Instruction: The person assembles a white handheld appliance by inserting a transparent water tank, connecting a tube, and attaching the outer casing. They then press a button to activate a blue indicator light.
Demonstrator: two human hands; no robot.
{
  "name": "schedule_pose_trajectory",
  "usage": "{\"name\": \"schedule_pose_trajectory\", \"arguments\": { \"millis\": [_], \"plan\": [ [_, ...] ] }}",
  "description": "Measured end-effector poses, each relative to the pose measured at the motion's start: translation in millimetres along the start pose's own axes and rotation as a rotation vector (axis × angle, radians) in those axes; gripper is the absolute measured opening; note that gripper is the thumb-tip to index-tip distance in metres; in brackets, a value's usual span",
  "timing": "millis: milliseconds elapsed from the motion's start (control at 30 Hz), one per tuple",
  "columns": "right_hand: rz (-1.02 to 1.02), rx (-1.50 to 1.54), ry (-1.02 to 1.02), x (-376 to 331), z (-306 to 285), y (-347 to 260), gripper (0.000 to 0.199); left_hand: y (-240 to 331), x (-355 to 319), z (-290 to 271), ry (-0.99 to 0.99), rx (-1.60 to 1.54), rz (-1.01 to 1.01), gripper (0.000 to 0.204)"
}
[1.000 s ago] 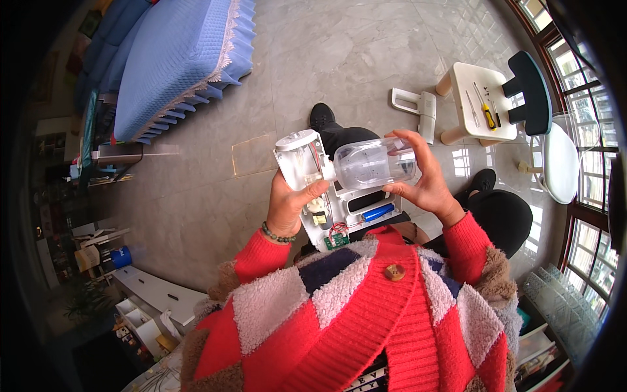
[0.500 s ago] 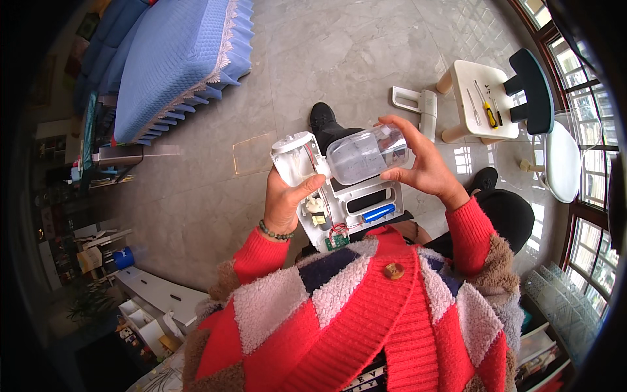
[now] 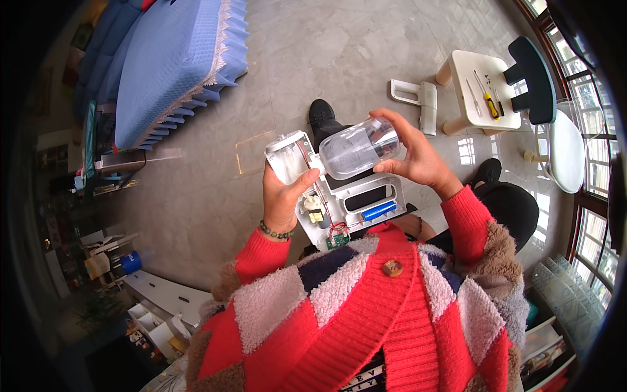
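My left hand (image 3: 282,196) is closed on an opened white appliance housing (image 3: 285,160), its thumb lying over the near wall. Inside the housing sit a small motor (image 3: 315,209), a green circuit board (image 3: 337,241), red wires and a blue cylindrical battery (image 3: 379,210) beside the handle loop. My right hand (image 3: 419,160) grips a clear plastic container (image 3: 349,154) by its right end, thumb below and fingers above. The container's left end meets a white fitting on the housing; whether it is joined there, I cannot tell.
A matching white shell half (image 3: 428,110) lies on the tiled floor ahead. To its right, a cream stool (image 3: 462,62) bears a yellow-handled screwdriver (image 3: 491,108), other slim tools and tiny dark parts. A blue-covered sofa (image 3: 173,72) stands far left, a white seat (image 3: 565,157) at right.
The container and my right hand have shifted slightly left, and the container is tilted a little more. The housing in my left hand has moved slightly left at its top end.
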State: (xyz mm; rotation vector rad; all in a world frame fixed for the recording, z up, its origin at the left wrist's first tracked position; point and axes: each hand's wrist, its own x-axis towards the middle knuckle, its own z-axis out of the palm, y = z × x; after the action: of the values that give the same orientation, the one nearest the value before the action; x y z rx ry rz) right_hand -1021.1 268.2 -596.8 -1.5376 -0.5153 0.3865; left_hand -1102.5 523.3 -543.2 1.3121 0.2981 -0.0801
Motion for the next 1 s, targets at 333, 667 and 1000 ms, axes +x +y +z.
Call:
{"name": "schedule_pose_trajectory", "arguments": {
  "millis": [333, 667, 1000],
  "plan": [
    [-0.106, -0.101, 0.096, -4, 6, 10, 0.086, 3, 3, 5, -0.021, 0.008, -0.004, 0.056],
    [0.09, 0.073, -0.025, 1, -2, 8, 0.088, -6, 9, -1, -0.015, 0.002, -0.05, 0.048],
    [0.278, 0.174, -0.005, 8, -5, -1, 0.08, -9, 17, -9, -0.1, -0.061, -0.099, 0.038]
  ]
}}
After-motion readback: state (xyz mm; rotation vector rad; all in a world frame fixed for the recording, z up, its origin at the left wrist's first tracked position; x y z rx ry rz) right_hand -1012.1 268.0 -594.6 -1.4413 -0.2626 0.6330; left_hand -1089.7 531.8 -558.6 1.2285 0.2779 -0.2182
